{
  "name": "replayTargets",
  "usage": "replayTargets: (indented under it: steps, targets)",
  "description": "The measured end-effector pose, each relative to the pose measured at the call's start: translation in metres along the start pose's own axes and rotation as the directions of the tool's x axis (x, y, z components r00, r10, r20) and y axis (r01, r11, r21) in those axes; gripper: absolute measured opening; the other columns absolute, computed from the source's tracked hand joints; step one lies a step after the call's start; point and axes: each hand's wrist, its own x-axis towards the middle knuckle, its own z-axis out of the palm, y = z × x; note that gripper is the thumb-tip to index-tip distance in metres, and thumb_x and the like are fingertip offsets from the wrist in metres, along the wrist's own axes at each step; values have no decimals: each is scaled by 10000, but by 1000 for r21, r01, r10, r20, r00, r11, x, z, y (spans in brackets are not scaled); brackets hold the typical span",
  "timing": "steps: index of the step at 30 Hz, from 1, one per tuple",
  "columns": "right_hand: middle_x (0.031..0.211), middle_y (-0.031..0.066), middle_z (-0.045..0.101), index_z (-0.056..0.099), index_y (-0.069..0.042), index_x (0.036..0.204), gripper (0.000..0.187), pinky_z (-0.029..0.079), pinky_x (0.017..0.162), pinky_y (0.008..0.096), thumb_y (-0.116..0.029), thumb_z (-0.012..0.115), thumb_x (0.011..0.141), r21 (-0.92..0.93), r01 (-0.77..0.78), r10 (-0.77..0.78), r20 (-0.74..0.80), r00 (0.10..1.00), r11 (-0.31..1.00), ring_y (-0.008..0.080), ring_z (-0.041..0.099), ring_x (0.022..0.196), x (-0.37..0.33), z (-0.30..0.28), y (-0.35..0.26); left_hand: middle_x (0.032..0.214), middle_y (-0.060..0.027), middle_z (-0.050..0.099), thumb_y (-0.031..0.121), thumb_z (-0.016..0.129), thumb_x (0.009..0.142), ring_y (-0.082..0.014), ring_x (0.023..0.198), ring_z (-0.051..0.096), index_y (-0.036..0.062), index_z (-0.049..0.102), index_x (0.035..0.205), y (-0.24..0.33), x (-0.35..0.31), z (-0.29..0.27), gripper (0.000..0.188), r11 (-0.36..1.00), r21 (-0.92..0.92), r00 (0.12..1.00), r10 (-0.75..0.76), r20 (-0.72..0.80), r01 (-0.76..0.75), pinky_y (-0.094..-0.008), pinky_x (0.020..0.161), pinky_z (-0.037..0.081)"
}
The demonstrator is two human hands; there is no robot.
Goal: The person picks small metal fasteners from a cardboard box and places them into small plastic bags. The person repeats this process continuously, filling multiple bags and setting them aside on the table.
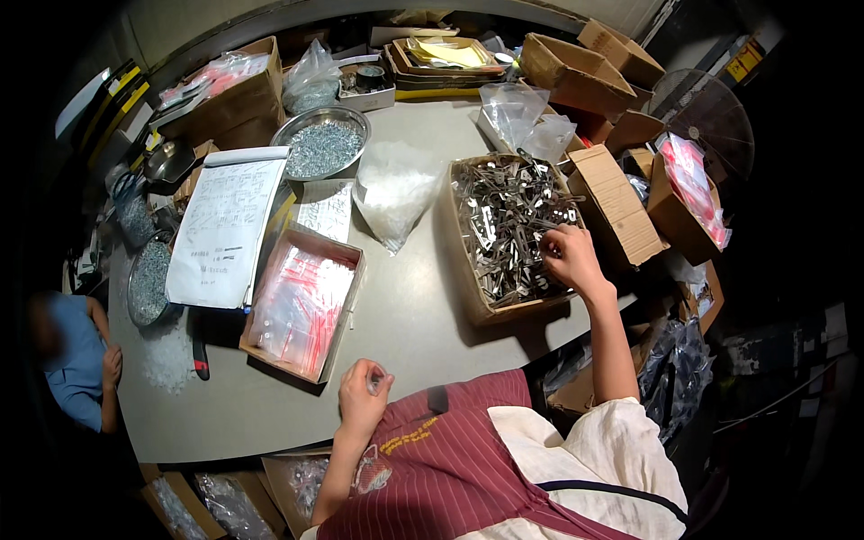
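Observation:
My right hand (571, 256) is at the right side of a cardboard box (459, 270), its fingers drawn together on the heap of small dark and white parts (511, 216) that fills it. What those fingertips grip is too small to make out. Close to my apron (450, 423), my left hand (362, 394) is curled closed. Something small and greyish shows inside the curl, but its kind cannot be told. Left of the parts box, a shallow cardboard box (356, 301) contains clear zip bags (301, 310) with red edges.
A clear bag of white pieces (394, 193) lies mid-table. Behind stands a steel bowl of screws (326, 148). A clipboard with papers (225, 229) leans left, near red-handled pliers (200, 358). Cartons (616, 202) crowd the right edge. A person in blue (76, 355) is at the left.

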Motion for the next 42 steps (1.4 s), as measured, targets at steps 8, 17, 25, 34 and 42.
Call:
replayTargets:
  steps: [8, 17, 25, 34, 42]
  targets:
    - [902, 73, 580, 671, -92, 848, 153, 365, 978, 427, -110, 723, 705, -122, 257, -260, -12, 966, 959, 272, 570, 977, -5, 15, -1, 829, -109, 639, 83, 789, 781, -339, 810, 600, 51, 578, 883, 7, 3, 0, 236, 1000, -11, 999, -10, 41, 11, -425, 774, 457]
    - [773, 59, 579, 638, -6, 806, 180, 440, 727, 328, -126, 769, 778, 522, 47, 36, -147, 988, 852, 206, 565, 741, -5, -33, -42, 844, -111, 635, 65, 768, 791, -341, 834, 606, 51, 582, 889, 10, 4, 1, 211, 999, -37, 999, 30, -24, -31, -430, 778, 465]
    - [845, -9, 560, 597, -28, 838, 164, 402, 735, 237, -68, 756, 819, 934, -251, -73, 277, 958, 254, 85, 516, 801, -26, -3, -131, 1015, -142, 667, 40, 728, 807, -361, 961, 642, 18, 609, 988, 99, 55, -9, 218, 837, 60, 827, 547, -129, -544, -432, 858, 499]
    - [859, -27, 652, 621, -55, 906, 113, 488, 766, 215, -103, 722, 888, 830, -558, -93, 555, 826, -2, 51, 611, 821, -39, 47, -151, 1066, -153, 633, 62, 745, 819, -349, 916, 653, 19, 579, 1011, 105, 60, -3, 257, 776, 74, 770, 631, -97, -627, -406, 779, 533]
    - [837, -25, 654, 686, -55, 936, 120, 421, 667, 210, -161, 735, 907, 797, -588, -76, 584, 808, -137, 55, 574, 735, -42, 42, -171, 951, -150, 641, 31, 728, 846, -318, 805, 665, 4, 606, 1055, 94, 56, 0, 243, 843, -4, 836, 534, -126, -538, -368, 701, 537]
